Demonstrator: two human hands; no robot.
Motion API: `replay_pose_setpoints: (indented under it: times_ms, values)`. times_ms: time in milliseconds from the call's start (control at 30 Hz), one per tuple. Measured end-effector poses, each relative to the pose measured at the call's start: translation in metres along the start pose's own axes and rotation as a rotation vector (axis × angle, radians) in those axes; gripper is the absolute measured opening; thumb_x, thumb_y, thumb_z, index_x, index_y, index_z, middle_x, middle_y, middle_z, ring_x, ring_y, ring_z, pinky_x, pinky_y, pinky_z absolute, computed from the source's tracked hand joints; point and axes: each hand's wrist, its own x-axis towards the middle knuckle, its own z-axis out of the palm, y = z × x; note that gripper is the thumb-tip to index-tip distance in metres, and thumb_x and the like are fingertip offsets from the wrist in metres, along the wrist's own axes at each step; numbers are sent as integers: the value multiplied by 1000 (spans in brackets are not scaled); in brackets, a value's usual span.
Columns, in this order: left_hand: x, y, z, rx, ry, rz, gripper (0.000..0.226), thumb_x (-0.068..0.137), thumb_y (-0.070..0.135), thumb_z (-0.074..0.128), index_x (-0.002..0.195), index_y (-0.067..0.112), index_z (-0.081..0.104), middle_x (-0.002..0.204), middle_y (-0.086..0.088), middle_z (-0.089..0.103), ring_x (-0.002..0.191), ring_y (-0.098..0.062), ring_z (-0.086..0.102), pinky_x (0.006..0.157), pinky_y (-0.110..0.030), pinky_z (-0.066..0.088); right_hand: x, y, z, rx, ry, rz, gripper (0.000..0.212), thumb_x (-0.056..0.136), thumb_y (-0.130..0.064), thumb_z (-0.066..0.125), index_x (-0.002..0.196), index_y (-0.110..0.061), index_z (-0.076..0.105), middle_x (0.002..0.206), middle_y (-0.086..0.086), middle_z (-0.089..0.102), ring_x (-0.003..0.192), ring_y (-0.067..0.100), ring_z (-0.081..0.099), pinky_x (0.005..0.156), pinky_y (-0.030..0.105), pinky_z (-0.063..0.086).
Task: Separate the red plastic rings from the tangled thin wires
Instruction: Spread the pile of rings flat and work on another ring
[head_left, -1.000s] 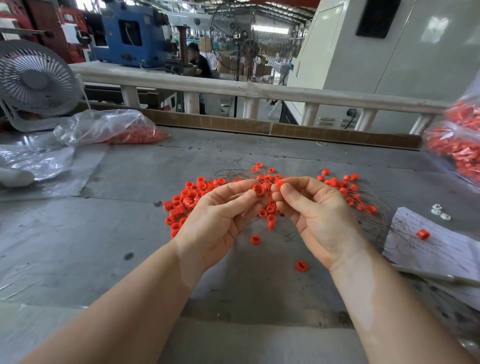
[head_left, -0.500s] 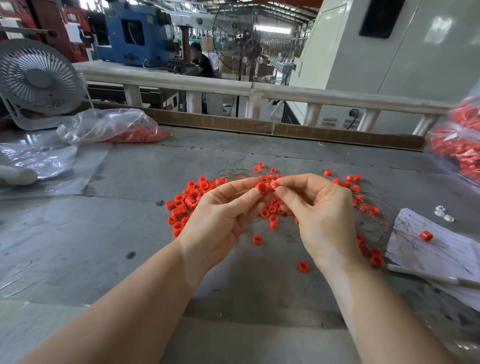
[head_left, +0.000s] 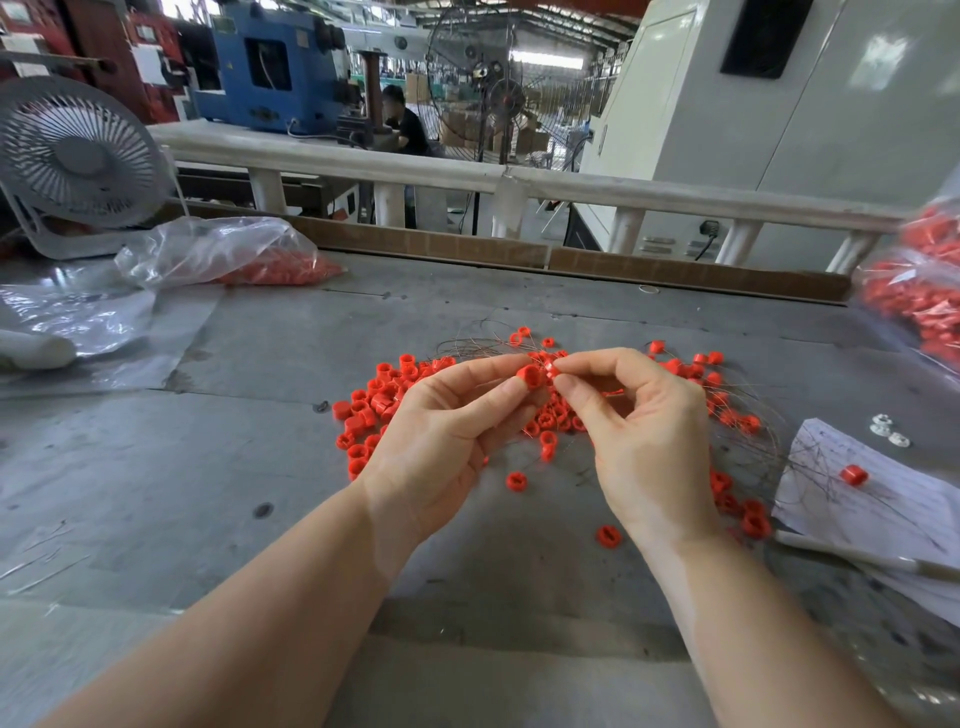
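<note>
Several red plastic rings (head_left: 374, 400) lie in a heap on the grey table (head_left: 156, 467), more of them strung among tangled thin wires (head_left: 748, 436) to the right. My left hand (head_left: 441, 436) pinches one red ring (head_left: 531, 375) between thumb and forefinger, raised above the heap. My right hand (head_left: 644, 436) pinches a smaller red piece (head_left: 551, 368) right beside that ring; I cannot tell whether a wire runs through it. Loose rings (head_left: 516, 481) lie on the table below my hands.
A clear bag of red rings (head_left: 234, 257) and a white fan (head_left: 78, 161) sit at the back left. Another bag of rings (head_left: 919, 306) is at the right edge. A paper sheet (head_left: 883, 509) with one ring, a pen and two white parts lie right.
My right hand has opened out a little, its lower fingers spread away from the palm. Both hands stay together over the heap, still pinching at the same ring.
</note>
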Motion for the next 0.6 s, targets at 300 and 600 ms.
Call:
replay_pose_setpoints:
  times_ms: [300, 600]
  values:
    - [0, 0, 0, -1, 0, 0, 19, 69, 6, 61, 75, 14, 78, 78, -2, 74, 76, -9, 70, 63, -13, 53, -2, 0, 2, -21, -4, -71, 15, 80, -1, 70, 80, -16, 68, 76, 3, 68, 60, 16, 60, 54, 8, 43]
    - [0, 0, 1, 19, -7, -1, 18, 69, 8, 61, 74, 15, 78, 76, -2, 73, 72, -7, 70, 64, -14, 54, -2, 4, 2, -105, -16, -122, 11, 79, -2, 71, 80, -13, 70, 77, 0, 67, 75, 7, 61, 67, 7, 41]
